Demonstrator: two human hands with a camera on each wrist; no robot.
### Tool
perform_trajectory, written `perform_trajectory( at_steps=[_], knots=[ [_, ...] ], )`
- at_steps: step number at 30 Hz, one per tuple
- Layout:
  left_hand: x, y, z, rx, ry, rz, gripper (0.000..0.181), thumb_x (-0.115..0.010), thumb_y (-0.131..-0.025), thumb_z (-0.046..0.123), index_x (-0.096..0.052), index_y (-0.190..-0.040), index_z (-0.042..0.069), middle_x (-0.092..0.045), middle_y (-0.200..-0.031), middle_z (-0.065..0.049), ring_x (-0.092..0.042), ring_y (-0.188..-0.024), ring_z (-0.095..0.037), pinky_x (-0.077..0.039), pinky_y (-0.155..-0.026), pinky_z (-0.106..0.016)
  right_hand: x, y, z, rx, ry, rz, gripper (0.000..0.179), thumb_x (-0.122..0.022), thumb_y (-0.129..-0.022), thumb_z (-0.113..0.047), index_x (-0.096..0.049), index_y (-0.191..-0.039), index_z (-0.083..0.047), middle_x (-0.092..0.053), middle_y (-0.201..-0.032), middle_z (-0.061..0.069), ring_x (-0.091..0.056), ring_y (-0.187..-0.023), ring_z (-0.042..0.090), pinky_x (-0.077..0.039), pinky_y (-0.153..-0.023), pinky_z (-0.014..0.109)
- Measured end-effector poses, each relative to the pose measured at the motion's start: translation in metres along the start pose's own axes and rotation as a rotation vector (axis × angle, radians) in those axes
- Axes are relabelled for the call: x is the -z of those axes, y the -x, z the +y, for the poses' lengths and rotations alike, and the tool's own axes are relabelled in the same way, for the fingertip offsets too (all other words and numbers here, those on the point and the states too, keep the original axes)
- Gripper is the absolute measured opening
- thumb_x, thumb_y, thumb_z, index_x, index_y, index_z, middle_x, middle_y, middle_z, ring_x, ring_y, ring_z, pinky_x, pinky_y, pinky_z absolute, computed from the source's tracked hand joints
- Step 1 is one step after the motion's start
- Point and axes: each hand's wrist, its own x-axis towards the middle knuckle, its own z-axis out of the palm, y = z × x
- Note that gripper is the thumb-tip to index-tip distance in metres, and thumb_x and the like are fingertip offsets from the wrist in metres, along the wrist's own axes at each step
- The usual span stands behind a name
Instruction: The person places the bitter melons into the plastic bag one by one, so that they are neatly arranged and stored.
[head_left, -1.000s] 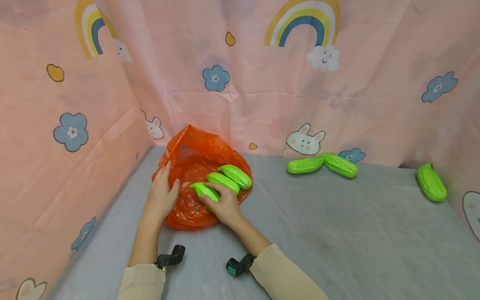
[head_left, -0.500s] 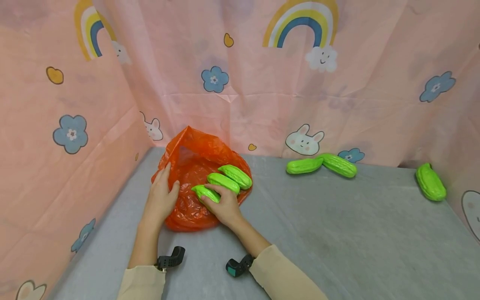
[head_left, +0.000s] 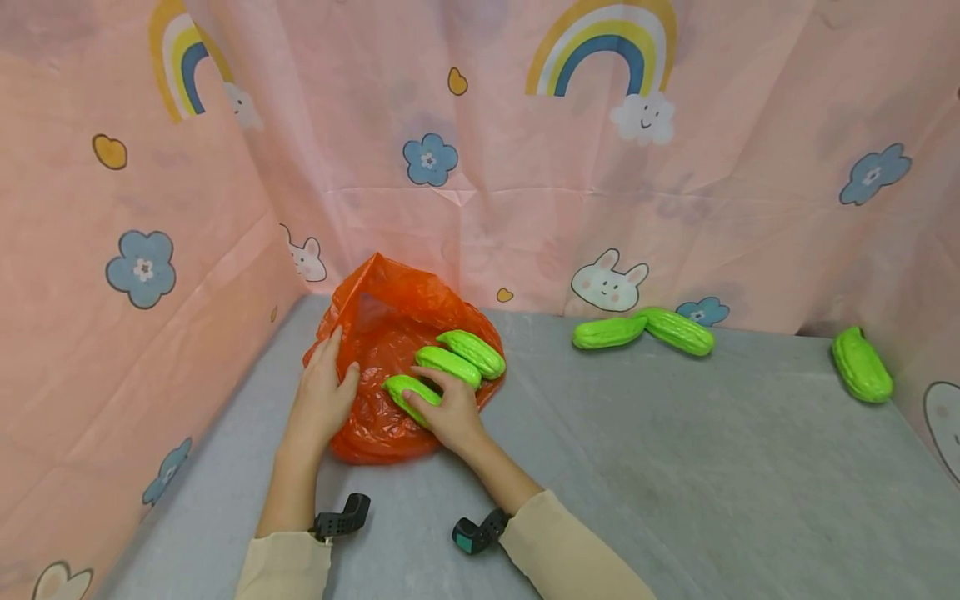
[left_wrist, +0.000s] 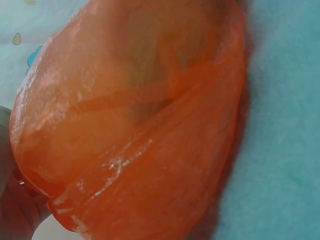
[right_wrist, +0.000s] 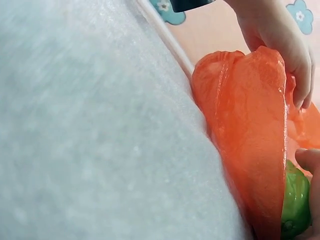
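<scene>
An orange plastic bag (head_left: 367, 325) lies with its mouth wide on the left of the table. My left hand (head_left: 322, 396) rests along the bag's left rim, fingers straight. Inside the bag, my right hand (head_left: 453, 417) is at a ridged green bitter melon (head_left: 397, 388); the thumb lies over it and the index finger stands apart from its upper edge. Two more bitter melons lie beyond it at the bag's right side, a middle one (head_left: 450, 364) and a far one (head_left: 472, 353). The right wrist view shows the bag's side (right_wrist: 245, 145) and a melon end (right_wrist: 296, 200).
Against the back curtain (head_left: 495, 225) lie two bitter melons end to end, a left one (head_left: 607, 332) and a right one (head_left: 678, 331). Another bitter melon (head_left: 862, 365) lies by the right wall. Grey cloth covers the table (head_left: 720, 467).
The nearest bitter melon has shifted slightly towards me in the bag, and a gap shows between it and my right index finger. My left hand has stayed at the rim.
</scene>
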Motion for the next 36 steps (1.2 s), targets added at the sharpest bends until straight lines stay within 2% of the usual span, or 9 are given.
perform_trajectory(
  at_steps=[12,21,27,36],
  knots=[
    [0.001,0.0,-0.002,-0.012,-0.008,0.005,0.066,-0.047,-0.103,0.02,-0.021,-0.161,0.002,-0.029,-0.162,-0.027,-0.028,-0.15,-0.047,-0.025,-0.122,-0.063,0.007,-0.001,-0.009,0.028,-0.136,0.029,0.039,-0.072,-0.094,-0.014,-0.067,-0.128,0.003,-0.07,-0.128,0.02,-0.069,-0.118,0.031,-0.058,-0.098,0.04],
    [0.003,0.0,0.0,-0.005,-0.011,-0.003,0.066,-0.047,-0.104,0.02,-0.02,-0.161,0.002,-0.028,-0.163,-0.027,-0.028,-0.15,-0.047,-0.024,-0.122,-0.064,0.017,-0.005,-0.017,0.02,-0.223,0.091,0.033,-0.074,-0.092,-0.015,-0.071,-0.124,-0.006,-0.071,-0.125,0.019,-0.07,-0.116,0.033,-0.06,-0.094,0.038],
    [0.004,0.0,0.0,-0.013,-0.009,0.001,0.066,-0.047,-0.104,0.02,-0.021,-0.161,0.002,-0.028,-0.163,-0.028,-0.028,-0.15,-0.048,-0.025,-0.122,-0.064,0.036,-0.01,-0.022,0.019,-0.284,0.172,0.031,-0.074,-0.092,-0.011,-0.071,-0.121,-0.001,-0.071,-0.12,0.023,-0.069,-0.115,0.036,-0.06,-0.093,0.037],
    [0.003,0.0,0.002,0.007,-0.009,-0.021,0.066,-0.047,-0.104,0.021,-0.019,-0.162,0.005,-0.026,-0.164,-0.026,-0.027,-0.151,-0.047,-0.025,-0.122,-0.064,0.073,-0.025,-0.014,-0.034,-0.241,0.376,0.034,-0.074,-0.092,-0.014,-0.071,-0.122,0.0,-0.072,-0.12,0.022,-0.07,-0.114,0.03,-0.057,-0.099,0.04]
  ],
)
